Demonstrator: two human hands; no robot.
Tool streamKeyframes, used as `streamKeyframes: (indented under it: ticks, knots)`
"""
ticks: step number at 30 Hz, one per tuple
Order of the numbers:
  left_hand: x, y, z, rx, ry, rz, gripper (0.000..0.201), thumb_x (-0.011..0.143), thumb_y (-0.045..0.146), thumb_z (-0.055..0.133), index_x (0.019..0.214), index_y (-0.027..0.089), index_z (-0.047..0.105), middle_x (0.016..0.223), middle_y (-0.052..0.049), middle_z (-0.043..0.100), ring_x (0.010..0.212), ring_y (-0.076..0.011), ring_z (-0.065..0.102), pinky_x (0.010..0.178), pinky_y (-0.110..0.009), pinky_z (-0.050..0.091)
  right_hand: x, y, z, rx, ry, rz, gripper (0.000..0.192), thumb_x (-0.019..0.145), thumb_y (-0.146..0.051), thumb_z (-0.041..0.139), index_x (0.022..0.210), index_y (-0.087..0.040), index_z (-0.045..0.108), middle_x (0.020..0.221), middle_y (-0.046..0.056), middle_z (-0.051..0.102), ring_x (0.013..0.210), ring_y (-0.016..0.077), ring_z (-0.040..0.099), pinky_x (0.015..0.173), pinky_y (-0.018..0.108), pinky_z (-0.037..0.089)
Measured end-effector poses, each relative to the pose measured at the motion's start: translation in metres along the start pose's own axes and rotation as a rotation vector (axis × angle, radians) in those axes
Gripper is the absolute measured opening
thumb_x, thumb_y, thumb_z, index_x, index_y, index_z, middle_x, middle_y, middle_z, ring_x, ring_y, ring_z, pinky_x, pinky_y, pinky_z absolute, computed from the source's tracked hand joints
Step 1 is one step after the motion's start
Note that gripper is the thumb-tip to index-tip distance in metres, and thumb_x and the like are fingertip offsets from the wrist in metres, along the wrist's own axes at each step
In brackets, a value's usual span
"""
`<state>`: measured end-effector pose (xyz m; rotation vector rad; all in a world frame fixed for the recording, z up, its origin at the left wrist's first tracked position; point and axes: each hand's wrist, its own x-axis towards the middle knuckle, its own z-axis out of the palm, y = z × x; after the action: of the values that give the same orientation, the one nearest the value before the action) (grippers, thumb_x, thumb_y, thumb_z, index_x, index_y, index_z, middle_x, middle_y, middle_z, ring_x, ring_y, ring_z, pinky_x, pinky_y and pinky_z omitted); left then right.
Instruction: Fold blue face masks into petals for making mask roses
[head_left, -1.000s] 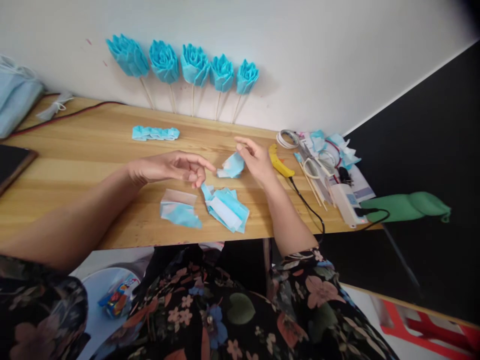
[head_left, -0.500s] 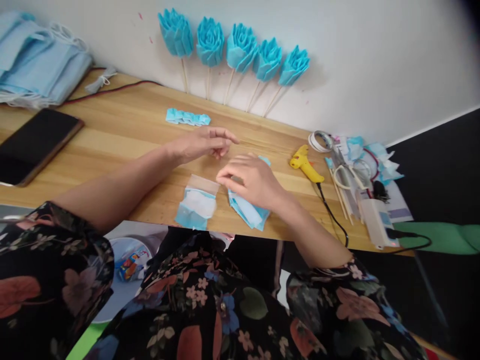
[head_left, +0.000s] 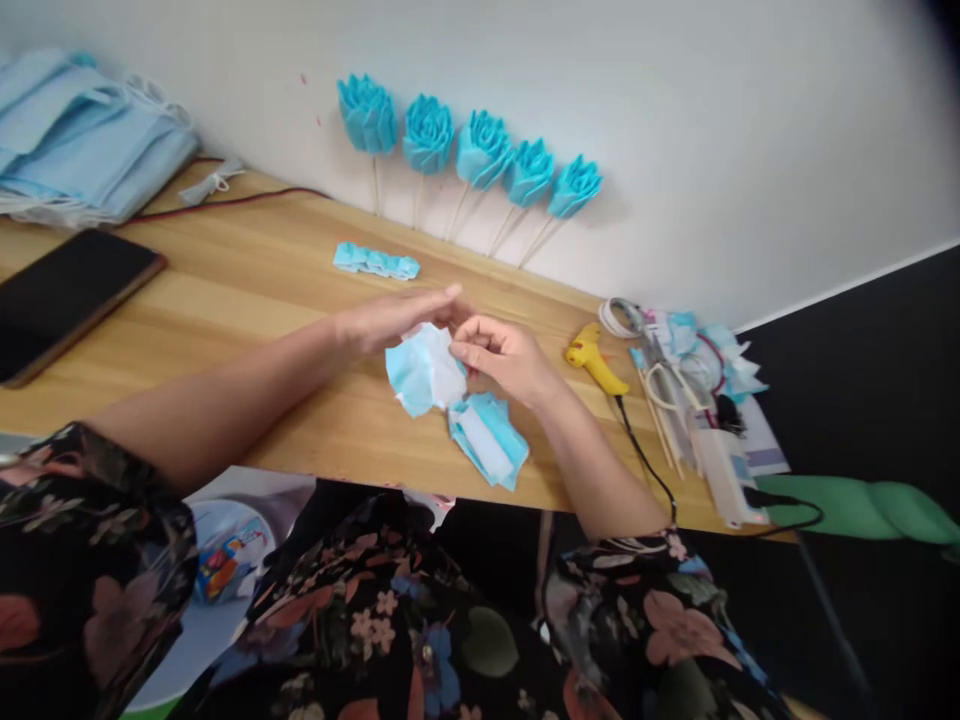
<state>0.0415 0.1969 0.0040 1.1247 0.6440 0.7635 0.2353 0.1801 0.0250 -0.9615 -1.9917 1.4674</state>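
Bare-handed work shown near the middle of the front edge of a tabletop (head_left: 225,290). Note right hand (head_left: 504,355), with thumb and forefinger pinched narrow on the right margin of a blue-and-white sheet (head_left: 425,372); left hand (head_left: 397,316) behind the same sheet, fingers extended and partly hidden, hence impossible to tell as gripping or merely supporting. Seemingly done: five blue flowers (head_left: 428,135) on sticks, leaning against the wall (head_left: 697,150) along the back edge, and, nearer the hands, a pleated blue strip (head_left: 375,261). Seemingly left: folding of the sheet, spread loosely at present, and of similar pieces in a small pile (head_left: 489,440) close to the front edge. Toward the right end: yellow glue gun (head_left: 596,360), apparently unused at this stage, and scissors (head_left: 667,385)
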Motion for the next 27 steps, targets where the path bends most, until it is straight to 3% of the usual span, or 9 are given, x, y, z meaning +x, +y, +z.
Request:
streamKeyframes:
  ticks: [5, 8, 11, 15, 18, 22, 27]
  knots:
    - [0.001, 0.000, -0.002, -0.063, 0.001, -0.033, 0.060, 0.083, 0.073, 0.060, 0.102, 0.018, 0.073, 0.096, -0.010, 0.074, 0.083, -0.0240, 0.069, 0.070, -0.033, 0.053, 0.004, 0.031, -0.018, 0.088, 0.322, 0.032, 0.040, 0.077, -0.059, 0.072, 0.079, -0.022, 0.059, 0.060, -0.006, 0.054, 0.051, 0.0092, 0.046, 0.051, 0.024, 0.039]
    - [0.000, -0.001, -0.004, -0.039, 0.062, 0.001, 0.043, 0.079, 0.052, 0.078, 0.107, 0.020, 0.070, 0.099, -0.006, 0.073, 0.080, -0.0173, 0.066, 0.070, -0.029, 0.052, 0.003, 0.039, -0.022, 0.047, 0.389, 0.020, 0.036, 0.080, -0.057, 0.069, 0.080, -0.022, 0.061, 0.063, -0.005, 0.055, 0.054, 0.0096, 0.048, 0.053, 0.024, 0.040]
    - [0.001, -0.002, -0.004, -0.014, 0.135, 0.033, 0.029, 0.072, 0.027, 0.085, 0.095, 0.017, 0.069, 0.090, -0.003, 0.073, 0.075, -0.0130, 0.065, 0.071, -0.026, 0.052, 0.000, 0.036, -0.023, -0.085, 0.493, -0.073, 0.028, 0.089, -0.050, 0.061, 0.091, -0.022, 0.065, 0.078, -0.001, 0.066, 0.066, 0.0124, 0.058, 0.064, 0.027, 0.047]
    - [0.002, 0.000, -0.001, -0.050, 0.226, 0.095, 0.024, 0.069, 0.026, 0.086, 0.082, 0.017, 0.067, 0.076, 0.000, 0.072, 0.066, -0.0122, 0.065, 0.064, -0.024, 0.053, -0.008, 0.022, -0.016, -0.431, 0.662, -0.283, 0.022, 0.096, -0.041, 0.053, 0.097, -0.024, 0.067, 0.094, 0.004, 0.072, 0.087, 0.0177, 0.063, 0.083, 0.034, 0.049]
    - [0.002, 0.001, 0.003, -0.047, 0.254, 0.113, 0.021, 0.072, 0.027, 0.084, 0.080, 0.016, 0.067, 0.072, 0.001, 0.071, 0.062, -0.0123, 0.066, 0.061, -0.024, 0.053, -0.013, 0.014, -0.007, -0.625, 0.627, -0.343, 0.019, 0.097, -0.038, 0.055, 0.088, -0.024, 0.065, 0.087, 0.004, 0.070, 0.086, 0.0197, 0.061, 0.085, 0.037, 0.046]
    - [0.001, 0.001, 0.007, -0.027, 0.264, 0.135, 0.020, 0.074, 0.026, 0.084, 0.078, 0.016, 0.067, 0.074, 0.001, 0.071, 0.066, -0.0113, 0.066, 0.064, -0.023, 0.052, -0.012, 0.015, 0.000, -0.766, 0.572, -0.301, 0.012, 0.093, -0.037, 0.064, 0.093, -0.025, 0.066, 0.083, 0.002, 0.070, 0.085, 0.0207, 0.060, 0.086, 0.038, 0.042]
    - [0.000, 0.001, 0.006, 0.006, 0.281, 0.116, 0.026, 0.079, 0.037, 0.081, 0.072, 0.016, 0.065, 0.061, 0.002, 0.064, 0.052, -0.0103, 0.058, 0.052, -0.023, 0.047, -0.008, 0.022, -0.006, -0.653, 0.538, -0.305, 0.015, 0.096, -0.030, 0.056, 0.086, -0.024, 0.063, 0.086, 0.002, 0.070, 0.085, 0.0186, 0.062, 0.085, 0.035, 0.044]
